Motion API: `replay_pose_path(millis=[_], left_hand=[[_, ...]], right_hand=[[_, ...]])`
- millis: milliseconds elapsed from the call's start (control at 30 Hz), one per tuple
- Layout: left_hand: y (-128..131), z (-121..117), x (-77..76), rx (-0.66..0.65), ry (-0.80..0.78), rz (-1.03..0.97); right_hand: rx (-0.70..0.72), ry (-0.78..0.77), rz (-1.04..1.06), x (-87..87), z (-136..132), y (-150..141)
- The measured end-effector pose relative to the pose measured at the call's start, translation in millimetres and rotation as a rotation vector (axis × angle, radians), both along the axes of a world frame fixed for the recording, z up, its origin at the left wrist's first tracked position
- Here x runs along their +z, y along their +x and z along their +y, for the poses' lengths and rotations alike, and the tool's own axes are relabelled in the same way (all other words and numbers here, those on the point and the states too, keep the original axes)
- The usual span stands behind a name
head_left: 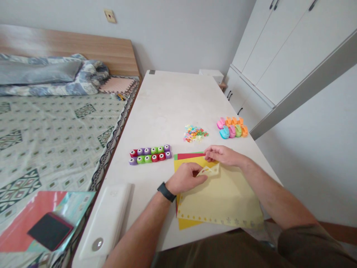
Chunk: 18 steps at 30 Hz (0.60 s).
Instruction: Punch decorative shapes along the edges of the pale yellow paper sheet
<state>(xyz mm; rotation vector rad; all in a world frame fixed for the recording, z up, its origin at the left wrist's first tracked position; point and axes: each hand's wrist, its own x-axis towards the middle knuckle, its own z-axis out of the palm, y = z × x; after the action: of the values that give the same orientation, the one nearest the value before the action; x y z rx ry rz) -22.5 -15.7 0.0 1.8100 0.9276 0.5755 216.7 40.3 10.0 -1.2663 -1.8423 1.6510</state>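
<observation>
Head view, left to right: a bed [55,123] beside the tabletop [167,96], two rows of craft punches [150,154], the curled left hand [185,178] and pinching right hand [223,155] both gripping a yellow paper sheet [220,201] lying on coloured sheets [189,156], then white cabinets [292,44].

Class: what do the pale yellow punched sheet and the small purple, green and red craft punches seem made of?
The pale yellow punched sheet looks like matt paper or thin card, with cut-outs along its edge. The purple, green and red craft punches look like glossy moulded plastic, from their smooth shine.
</observation>
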Motion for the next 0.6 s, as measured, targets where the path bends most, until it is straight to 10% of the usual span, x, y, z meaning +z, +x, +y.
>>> replay_pose_path(millis=[233, 600], left_hand=[[0, 1, -6.4, -0.002, 0.023, 0.028], [1, 2, -8.5, 0.005, 0.019, 0.036]], right_hand=[[-0.143, 0.303, 0.026, 2.0, 17, -12], [-0.095, 0.119, 0.14, -3.3, 15, -28]])
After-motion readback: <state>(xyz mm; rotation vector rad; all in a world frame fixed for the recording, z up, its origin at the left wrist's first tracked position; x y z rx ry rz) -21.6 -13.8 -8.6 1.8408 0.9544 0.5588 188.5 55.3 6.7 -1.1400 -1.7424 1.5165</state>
